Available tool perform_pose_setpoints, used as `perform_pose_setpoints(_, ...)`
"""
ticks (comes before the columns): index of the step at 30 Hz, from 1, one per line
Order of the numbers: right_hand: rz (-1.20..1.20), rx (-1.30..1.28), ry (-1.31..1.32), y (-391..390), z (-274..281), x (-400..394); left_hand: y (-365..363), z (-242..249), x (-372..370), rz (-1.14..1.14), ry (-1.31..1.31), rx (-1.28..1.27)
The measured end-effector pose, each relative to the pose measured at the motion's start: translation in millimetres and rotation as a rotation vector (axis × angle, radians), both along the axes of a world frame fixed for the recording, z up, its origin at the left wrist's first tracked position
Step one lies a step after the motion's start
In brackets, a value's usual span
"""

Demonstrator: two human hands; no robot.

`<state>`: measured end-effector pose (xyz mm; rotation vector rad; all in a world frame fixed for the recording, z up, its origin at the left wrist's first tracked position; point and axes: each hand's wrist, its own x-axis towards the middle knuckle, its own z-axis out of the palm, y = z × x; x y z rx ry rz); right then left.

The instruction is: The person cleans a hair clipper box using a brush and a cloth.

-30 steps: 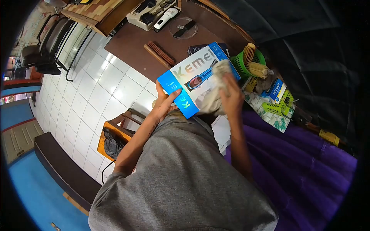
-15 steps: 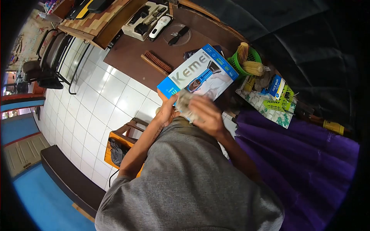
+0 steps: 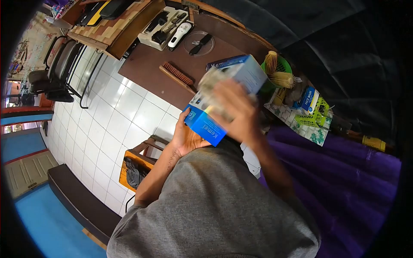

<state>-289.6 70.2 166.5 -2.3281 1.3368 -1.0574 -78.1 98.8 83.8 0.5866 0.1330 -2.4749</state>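
Note:
A blue and white Kemei box [image 3: 204, 126] is tilted in front of my body, its blue end towards me. My left hand [image 3: 186, 138] grips that near end from the left and below. My right hand [image 3: 237, 105], smeared by motion, is closed on a crumpled pale cloth [image 3: 211, 81] over the upper face of the box. Cloth and hand cover much of the print there. Just beyond the box, a second dark blue box [image 3: 223, 63] lies partly hidden on the brown counter [image 3: 144, 69].
On the counter are a wooden brush [image 3: 177, 74], a white hair clipper [image 3: 180, 34], a clipper set [image 3: 161, 30] and a black comb [image 3: 200, 44]. To the right stand a green basket [image 3: 284, 65] and a face mask box [image 3: 308, 99]. A wooden stool [image 3: 133, 161] is at left.
The box has tipped so its blue end faces me. My right hand and the cloth have moved up and away over its top face. My left hand has shifted slightly lower.

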Motion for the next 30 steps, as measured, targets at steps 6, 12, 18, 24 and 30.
perform_pose_setpoints(6,0.239,-0.045,0.012,35.9,-18.0,43.7,24.2,-34.4,7.3,0.286,0.134,0.11)
perform_pose_setpoints(12,-0.197,-0.062,-0.043,-55.2,-21.1,-23.9,6.2,-24.3,5.1,0.087,0.196,0.227)
perform_pose_setpoints(18,0.032,-0.058,-0.063,-51.4,-10.8,-8.1,5.9,-34.9,2.5,0.089,0.157,0.152)
perform_pose_setpoints(24,0.376,-0.004,0.055,35.5,-11.7,48.3,27.9,-55.8,15.1,0.258,0.283,0.231)
perform_pose_setpoints(30,0.192,-0.047,-0.014,-8.2,-8.1,27.4,5.5,-14.6,-3.8,0.152,-0.006,0.201)
